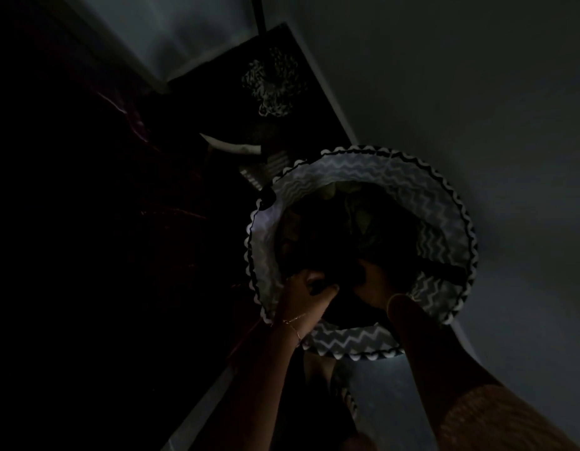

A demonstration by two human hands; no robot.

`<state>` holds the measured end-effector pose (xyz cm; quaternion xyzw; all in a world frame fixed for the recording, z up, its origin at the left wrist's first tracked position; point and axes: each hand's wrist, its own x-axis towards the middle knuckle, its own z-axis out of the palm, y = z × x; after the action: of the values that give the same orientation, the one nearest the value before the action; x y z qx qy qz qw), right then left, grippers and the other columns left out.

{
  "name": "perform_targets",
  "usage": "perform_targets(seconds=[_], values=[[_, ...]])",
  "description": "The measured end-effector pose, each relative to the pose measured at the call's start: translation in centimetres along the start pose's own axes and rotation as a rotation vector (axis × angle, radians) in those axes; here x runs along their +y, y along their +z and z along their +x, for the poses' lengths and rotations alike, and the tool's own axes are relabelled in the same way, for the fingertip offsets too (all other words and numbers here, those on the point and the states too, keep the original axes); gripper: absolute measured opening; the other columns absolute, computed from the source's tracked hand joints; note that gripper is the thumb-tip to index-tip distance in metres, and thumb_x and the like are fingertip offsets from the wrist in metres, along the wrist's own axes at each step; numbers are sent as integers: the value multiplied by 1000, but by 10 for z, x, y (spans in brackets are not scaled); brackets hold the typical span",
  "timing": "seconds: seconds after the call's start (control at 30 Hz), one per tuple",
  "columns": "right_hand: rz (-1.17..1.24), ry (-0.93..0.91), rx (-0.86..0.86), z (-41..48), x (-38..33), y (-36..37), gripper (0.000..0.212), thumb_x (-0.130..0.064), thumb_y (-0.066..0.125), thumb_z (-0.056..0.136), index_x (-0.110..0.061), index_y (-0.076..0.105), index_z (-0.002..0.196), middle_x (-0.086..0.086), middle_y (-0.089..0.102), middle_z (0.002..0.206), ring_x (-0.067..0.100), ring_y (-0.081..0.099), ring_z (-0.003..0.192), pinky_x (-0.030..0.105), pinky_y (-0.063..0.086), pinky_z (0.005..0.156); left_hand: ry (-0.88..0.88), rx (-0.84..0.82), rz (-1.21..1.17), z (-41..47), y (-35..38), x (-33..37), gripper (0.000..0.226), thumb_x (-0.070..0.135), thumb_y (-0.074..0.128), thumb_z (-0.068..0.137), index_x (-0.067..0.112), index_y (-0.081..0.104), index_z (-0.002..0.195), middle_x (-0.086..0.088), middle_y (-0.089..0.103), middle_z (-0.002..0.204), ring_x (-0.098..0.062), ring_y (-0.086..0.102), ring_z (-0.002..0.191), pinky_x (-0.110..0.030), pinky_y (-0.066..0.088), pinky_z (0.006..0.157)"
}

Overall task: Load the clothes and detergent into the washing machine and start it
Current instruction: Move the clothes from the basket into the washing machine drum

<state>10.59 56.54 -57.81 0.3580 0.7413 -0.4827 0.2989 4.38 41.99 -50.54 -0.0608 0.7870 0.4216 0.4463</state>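
Really dim in here; both hands are down in the laundry basket point(445, 196), which sits on the floor close by the wall point(477, 92). Left hand point(306, 292) has its fingers curled round a wad of the dark clothes point(340, 236); right hand point(375, 284) is sunk into the same pile, can't tell how tight it's closed. Risk imo: a loose grab drops bits on the lift, or cloth snags the soft rim and tips the basket. Wall hems the right, dark clutter the left; straight up looks open. No washing machine in sight.

The lone head camera, worn by the person, looks steeply down from close above into the round laundry basket point(422, 203).
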Motion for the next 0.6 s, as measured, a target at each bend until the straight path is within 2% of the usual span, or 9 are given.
perform_targets(seconds=[0.03, 0.1, 0.17, 0.23, 0.27, 0.33, 0.47, 0.53, 0.6], values=[[183, 18, 28, -3, -6, -1, 54, -4, 64, 86, -3, 46, 137, 19, 47, 139, 35, 46, 128, 39, 36, 109, -4, 5, -24, 2, 0, 0, 16, 22, 72, 81, 25, 61, 92, 6, 61, 99, -11, 59, 102, -19, 46, 80], [611, 70, 61, -12, -23, -7, 44, 6, 60, 87, 6, 50, 129, 12, 55, 125, 29, 57, 109, 25, 47, 95, -37, 29, -104, 3, 1, 0, 14, 21, 72, 82, 25, 62, 90, 3, 62, 101, -12, 59, 100, -15, 45, 75], [978, 138, 73, -23, -33, -14, 36, -2, 65, 86, 5, 59, 120, 13, 62, 120, 28, 64, 97, 27, 54, 87, -72, 32, -185, 3, 1, 0, 22, 22, 72, 82, 14, 63, 101, 1, 63, 102, -11, 59, 97, -14, 45, 72], [1172, 169, 58, -35, -40, -21, 30, -12, 65, 87, -2, 64, 116, 14, 68, 111, 26, 67, 99, 33, 58, 81, -76, 8, -278, 0, 0, 7, 47, 35, 74, 76, 6, 62, 112, -5, 65, 111, -16, 61, 103, -20, 49, 78], [1233, 175, 60, -40, -41, -22, 26, -11, 62, 89, -4, 64, 114, 12, 69, 109, 24, 67, 98, 31, 59, 75, -84, -19, -317, 1, -1, 9, 56, 43, 74, 72, 6, 63, 114, -7, 66, 114, -19, 62, 107, -24, 50, 82], [1309, 183, 95, -52, -45, -23, 16, -4, 51, 93, -10, 63, 101, 7, 67, 98, 19, 65, 89, 25, 57, 64, -66, -83, -361, -2, -5, 18, 50, 40, 68, 77, 6, 65, 113, -10, 67, 115, -23, 62, 111, -29, 50, 90], [1399, 220, -6, -77, -57, -26, 23, -3, 40, 96, -12, 60, 88, 0, 73, 68, 14, 69, 68, 22, 57, 54, -82, -214, -472, -12, -7, 33, 40, 34, 59, 89, 8, 64, 119, -12, 64, 123, -25, 59, 118, -38, 44, 104], [1359, 231, -117, -93, -65, -27, 25, -4, 38, 97, -9, 60, 85, 2, 72, 60, 11, 70, 56, 20, 56, 50, -124, -256, -531, -26, -9, 44, 36, 31, 51, 95, 8, 62, 120, -12, 64, 122, -24, 61, 113, -33, 49, 97], [1223, 229, -181, -109, -73, -28, 26, -5, 39, 97, -10, 60, 82, 1, 70, 57, 10, 68, 53, 18, 54, 47, -143, -284, -564, -41, -12, 50, 40, 32, 47, 96, 7, 60, 125, -10, 64, 121, -22, 62, 108, -28, 52, 89]])
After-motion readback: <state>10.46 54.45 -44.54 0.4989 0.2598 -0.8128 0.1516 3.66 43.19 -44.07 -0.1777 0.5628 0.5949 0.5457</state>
